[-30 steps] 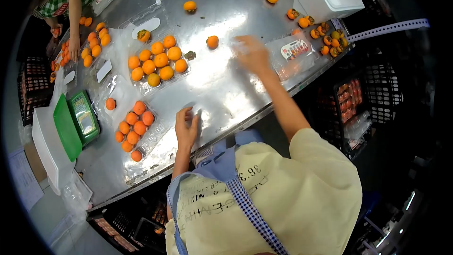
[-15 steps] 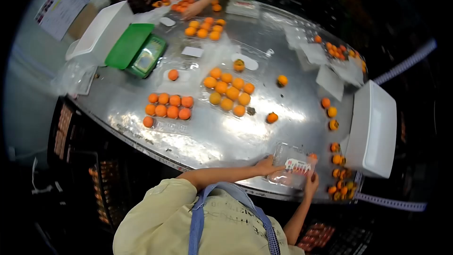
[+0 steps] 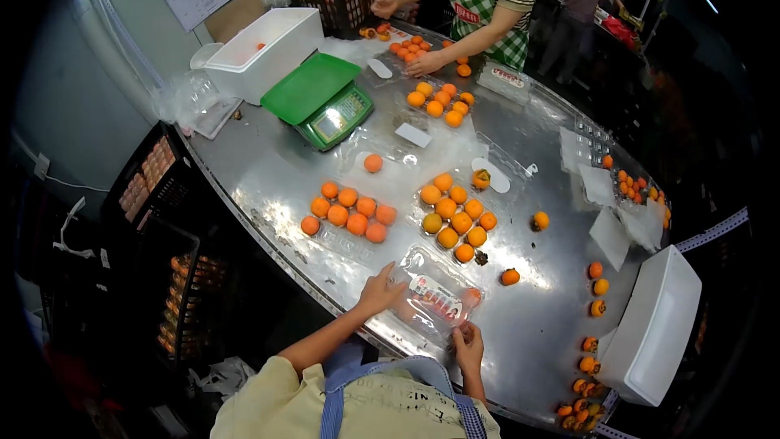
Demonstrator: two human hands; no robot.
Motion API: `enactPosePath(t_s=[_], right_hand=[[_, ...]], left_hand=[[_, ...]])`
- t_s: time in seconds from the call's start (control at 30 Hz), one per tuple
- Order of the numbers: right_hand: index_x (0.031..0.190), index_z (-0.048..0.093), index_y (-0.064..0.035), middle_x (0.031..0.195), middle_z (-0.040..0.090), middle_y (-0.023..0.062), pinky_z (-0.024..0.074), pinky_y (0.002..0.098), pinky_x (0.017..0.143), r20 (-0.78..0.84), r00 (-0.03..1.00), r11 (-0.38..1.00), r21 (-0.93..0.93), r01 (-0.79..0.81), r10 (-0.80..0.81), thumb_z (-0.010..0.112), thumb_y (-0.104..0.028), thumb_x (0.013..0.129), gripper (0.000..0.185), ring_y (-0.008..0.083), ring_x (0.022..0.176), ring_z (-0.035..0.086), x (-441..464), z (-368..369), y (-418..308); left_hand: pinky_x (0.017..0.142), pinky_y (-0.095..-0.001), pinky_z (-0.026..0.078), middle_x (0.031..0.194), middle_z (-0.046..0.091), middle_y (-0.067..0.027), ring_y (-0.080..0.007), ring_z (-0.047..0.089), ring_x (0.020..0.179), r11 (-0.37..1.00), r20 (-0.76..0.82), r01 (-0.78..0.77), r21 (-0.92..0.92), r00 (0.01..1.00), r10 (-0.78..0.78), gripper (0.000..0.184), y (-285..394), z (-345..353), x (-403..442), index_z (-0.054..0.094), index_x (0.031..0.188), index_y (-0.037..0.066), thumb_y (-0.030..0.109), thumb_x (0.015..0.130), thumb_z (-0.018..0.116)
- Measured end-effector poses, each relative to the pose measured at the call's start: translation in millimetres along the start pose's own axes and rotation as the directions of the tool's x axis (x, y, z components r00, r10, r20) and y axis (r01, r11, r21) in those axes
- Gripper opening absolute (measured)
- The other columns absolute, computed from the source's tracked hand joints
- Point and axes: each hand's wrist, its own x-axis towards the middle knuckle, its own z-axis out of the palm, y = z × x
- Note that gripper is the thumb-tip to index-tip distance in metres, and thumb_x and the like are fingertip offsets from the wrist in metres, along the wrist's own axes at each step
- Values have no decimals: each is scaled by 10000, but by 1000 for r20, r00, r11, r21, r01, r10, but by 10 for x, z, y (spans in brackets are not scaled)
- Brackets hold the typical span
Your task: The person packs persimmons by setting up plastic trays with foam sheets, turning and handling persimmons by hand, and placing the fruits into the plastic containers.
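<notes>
A clear plastic clamshell box [image 3: 418, 313] with a printed label [image 3: 436, 299] lies on the metal table near its front edge. Something orange shows through its right end, and glare hides much of the rest. At the box's left edge is my left hand [image 3: 376, 293], index finger stretched out and thumb apart from it. My right hand [image 3: 469, 348] pinches the near right corner between thumb and fingers. Just beyond the box sit a tray of orange persimmons [image 3: 356, 223] on the left and a tray of yellower persimmons [image 3: 459, 219].
A green scale [image 3: 325, 106] stands by a white foam box [image 3: 264, 57] at the back left. Loose persimmons [image 3: 509, 277] dot the table, with more along the right edge beside another white box [image 3: 650, 333]. Across the table, a co-worker in a checked apron [image 3: 487, 20] handles persimmons.
My view has swung toward the right and up. The clamshell and both hands have shifted left along the table, closer to the persimmon trays. My left hand's fingers have spread.
</notes>
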Motion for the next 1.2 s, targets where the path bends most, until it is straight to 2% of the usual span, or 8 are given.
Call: enactPosePath(t_s=[0.13,0.23,0.47,0.5,0.6,0.7,0.87,1.2], right_hand=[[1317,342,-7,1077,551,159,509,259,604,72,996,996,75,39,-44,514,-101,896,465,163,777,604,31,44,-211],[1385,258,-59,1092,552,152,508,264,601,175,960,931,-257,258,-218,528,-50,871,581,165,721,616,173,-51,-196],[1317,445,-165,929,587,103,486,293,639,355,887,750,-489,446,-296,624,-102,741,607,207,661,584,359,-223,-391],[1313,451,-182,912,583,100,483,291,631,347,912,776,-505,378,-219,624,-103,738,606,200,659,580,273,-225,-517],[1299,469,-209,869,571,93,472,287,614,333,921,740,-563,367,-204,626,-108,736,593,188,646,565,357,-183,-701],[1269,499,-201,834,559,86,457,292,600,315,923,729,-576,371,-221,652,-142,733,561,185,628,544,429,-243,-664],[1137,602,-116,760,536,74,420,286,601,182,791,694,-393,603,-584,683,-251,762,407,178,619,502,862,-279,-750],[1118,573,-9,748,572,40,416,228,620,-207,961,965,-225,133,-181,673,-270,808,417,102,668,502,1555,-151,-926]], left_hand=[[824,-373,458,1044,600,-236,-330,592,967,976,-98,-123,-180,989,106,574,-267,-46,180,485,1248,41,389,809,612],[841,-357,452,1091,587,-228,-313,584,999,957,31,56,-284,998,-49,550,-50,-191,102,492,1244,41,383,827,598],[946,-299,383,1206,551,-171,-231,531,1094,864,129,105,-493,990,-46,504,-120,-195,128,505,1233,-5,376,903,499],[716,-232,474,1094,579,-104,-142,553,908,958,118,-23,-285,991,59,489,-89,-261,119,516,1215,4,383,906,505],[775,-297,470,1092,585,-190,-220,577,965,950,121,-208,231,975,184,485,103,-393,45,568,1129,-14,393,867,552],[955,-385,368,1134,566,-218,-335,483,1134,942,21,-193,275,981,195,567,289,-476,11,556,1151,-8,472,854,504],[908,-329,410,1120,584,-173,-281,557,1029,886,231,111,-451,973,-5,552,514,-711,427,557,1149,-10,467,899,437],[919,-328,411,1174,549,-151,-234,517,1086,902,-142,-409,-136,909,391,522,480,-214,1114,448,1250,-7,286,850,610]])
